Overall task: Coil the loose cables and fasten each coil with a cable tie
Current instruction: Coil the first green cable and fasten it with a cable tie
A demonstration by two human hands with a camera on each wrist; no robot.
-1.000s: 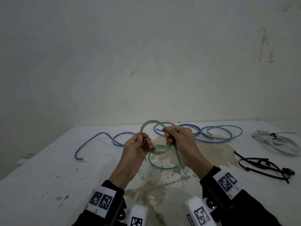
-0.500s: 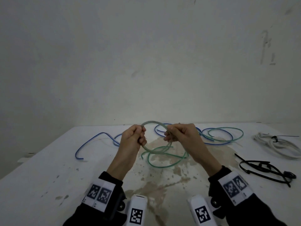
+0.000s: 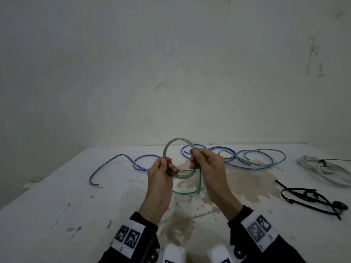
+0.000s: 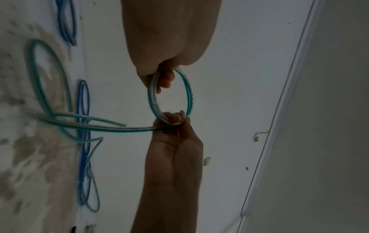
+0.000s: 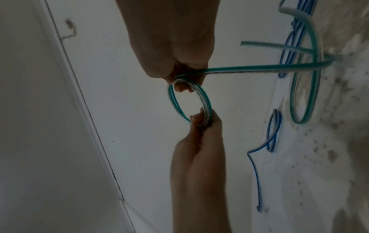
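A translucent green cable is wound into a small coil of a few turns, held up above the table. My left hand pinches the coil's left side and my right hand grips its right side. From the right hand the loose green length drops to the table and trails back right. In the left wrist view the left hand and right hand hold opposite sides of the coil. The right wrist view shows the same coil. A blue cable lies loose at the back.
The white table is stained brown in the middle. Several black cable ties lie at the right. Behind them rests a white cable coil with a black tie round it. A plain wall stands behind the table.
My hands rose and came together at the coil's top, then parted to its sides again. The loose green loop on the table below them has shrunk.
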